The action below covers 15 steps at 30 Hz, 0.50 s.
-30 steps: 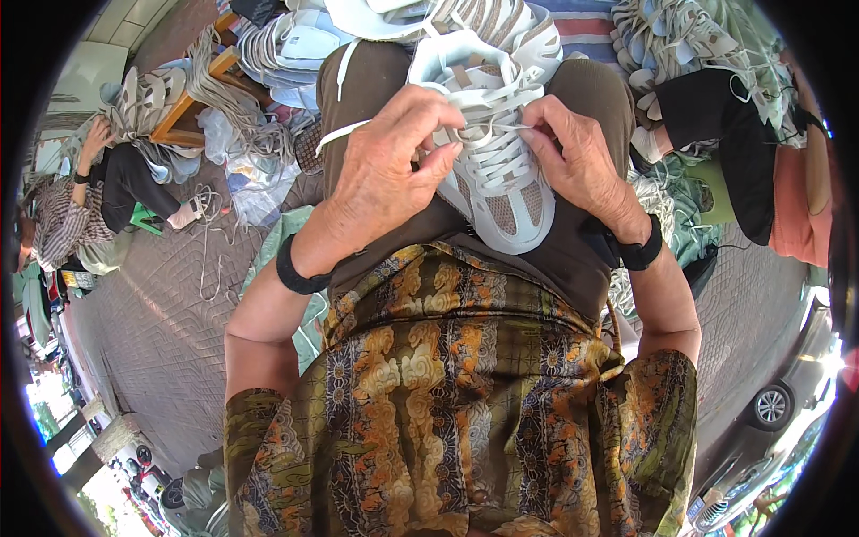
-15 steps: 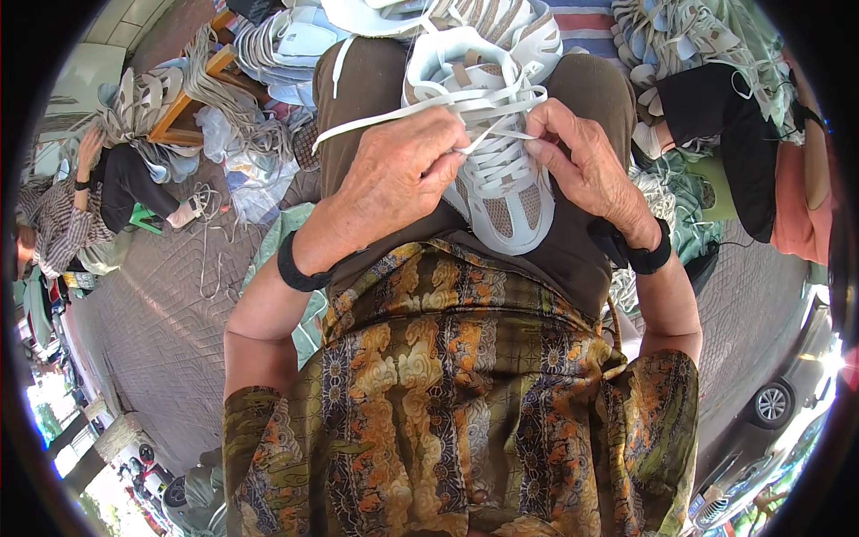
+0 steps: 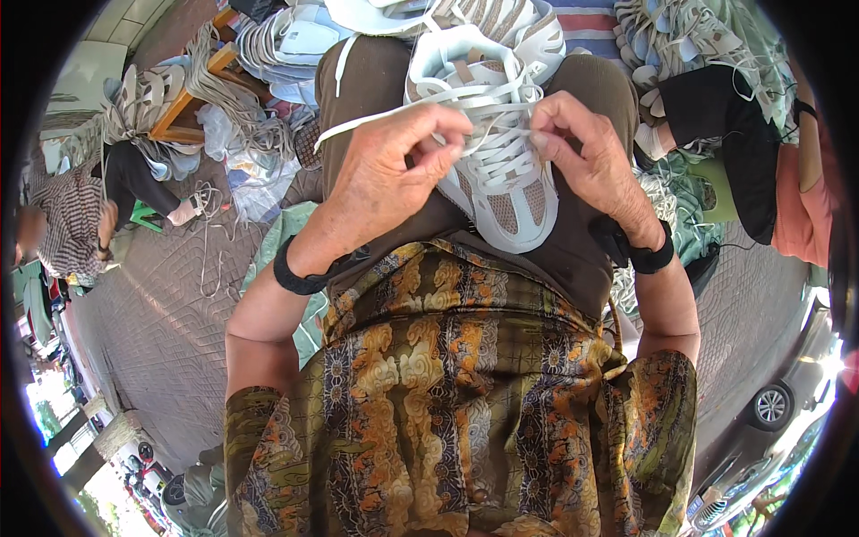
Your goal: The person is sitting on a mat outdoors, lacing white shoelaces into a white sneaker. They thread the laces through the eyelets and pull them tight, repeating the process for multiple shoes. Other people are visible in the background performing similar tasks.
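Note:
A white and tan sneaker (image 3: 513, 219) rests between my knees, its toe pointing toward me. White shoelace (image 3: 506, 170) crosses its tongue in several rows. Over the upper rows, my left hand (image 3: 394, 170) pinches a lace at the shoe's left side. My right hand (image 3: 586, 161) pinches lace between thumb and forefinger at the right side. One long free lace end (image 3: 344, 134) runs out to the left, past my left hand and across my knee. The exact lace strands between the fingertips are partly hidden.
Stacked shoe uppers (image 3: 291, 40) lie beyond my left knee, and more uppers (image 3: 684, 40) hang at the far right. A wooden frame (image 3: 192, 103) and clear plastic bags (image 3: 258, 183) are to the left. People sit on both sides. A parked car (image 3: 774, 421) stands at the lower right.
Both hands have shifted slightly while still pinching the laces, and my left fingers have opened into a wider loop. The person at left has lowered an arm and leaned forward.

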### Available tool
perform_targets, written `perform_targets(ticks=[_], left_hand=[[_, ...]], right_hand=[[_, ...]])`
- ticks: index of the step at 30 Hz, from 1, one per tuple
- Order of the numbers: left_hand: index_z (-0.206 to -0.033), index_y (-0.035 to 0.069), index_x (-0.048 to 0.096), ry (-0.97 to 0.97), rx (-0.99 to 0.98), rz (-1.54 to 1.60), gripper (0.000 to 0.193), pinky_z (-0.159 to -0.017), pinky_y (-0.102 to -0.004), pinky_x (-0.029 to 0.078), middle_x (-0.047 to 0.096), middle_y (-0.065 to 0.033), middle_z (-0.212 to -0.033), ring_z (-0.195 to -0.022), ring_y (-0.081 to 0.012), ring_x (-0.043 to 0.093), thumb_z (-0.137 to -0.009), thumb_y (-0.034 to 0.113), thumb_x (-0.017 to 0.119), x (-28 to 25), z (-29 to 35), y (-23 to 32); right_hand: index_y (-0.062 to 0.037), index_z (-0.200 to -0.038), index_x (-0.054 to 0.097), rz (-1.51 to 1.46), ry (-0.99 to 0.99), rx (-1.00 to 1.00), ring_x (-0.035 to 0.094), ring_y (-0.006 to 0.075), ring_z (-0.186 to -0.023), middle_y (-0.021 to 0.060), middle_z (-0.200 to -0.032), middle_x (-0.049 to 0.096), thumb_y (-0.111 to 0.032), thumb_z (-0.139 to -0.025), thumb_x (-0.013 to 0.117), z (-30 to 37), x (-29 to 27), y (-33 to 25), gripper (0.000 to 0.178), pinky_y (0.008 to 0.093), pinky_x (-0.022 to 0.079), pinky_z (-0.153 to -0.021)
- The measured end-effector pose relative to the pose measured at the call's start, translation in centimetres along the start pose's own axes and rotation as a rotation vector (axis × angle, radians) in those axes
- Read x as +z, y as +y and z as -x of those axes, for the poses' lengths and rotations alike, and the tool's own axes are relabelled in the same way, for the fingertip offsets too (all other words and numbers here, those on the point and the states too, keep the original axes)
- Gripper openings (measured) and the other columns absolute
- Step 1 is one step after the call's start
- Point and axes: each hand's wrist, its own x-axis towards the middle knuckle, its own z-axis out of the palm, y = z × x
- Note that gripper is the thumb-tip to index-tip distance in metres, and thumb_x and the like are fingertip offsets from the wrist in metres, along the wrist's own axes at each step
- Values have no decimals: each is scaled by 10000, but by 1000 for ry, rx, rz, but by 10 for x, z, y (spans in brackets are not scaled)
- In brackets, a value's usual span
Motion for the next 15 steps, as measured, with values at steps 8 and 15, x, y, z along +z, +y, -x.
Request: perform_targets(ticks=[8, 15], left_hand=[[-1059, 43, 644, 132, -69, 137, 165, -593, -169, 406, 556, 54, -815, -656, -16, 479, -896, 47, 616, -7, -17, -17], [-1026, 31, 651, 120, 46, -19, 164, -658, -199, 407, 544, 20, -878, -733, -62, 471, -868, 32, 608, -8, -33, -20]], right_hand=[[-22, -1079, 542, -120, 211, 101, 470, 64, -685, -14, -743, 514, -36, -960, 496, 0, -13, 8, 128, 204, 408, -667], [-15, -1031, 606, 59, 253, -25, 493, 76, -713, -14, -806, 549, -47, -936, 542, -29, -14, 17, 120, 229, 427, -661]])
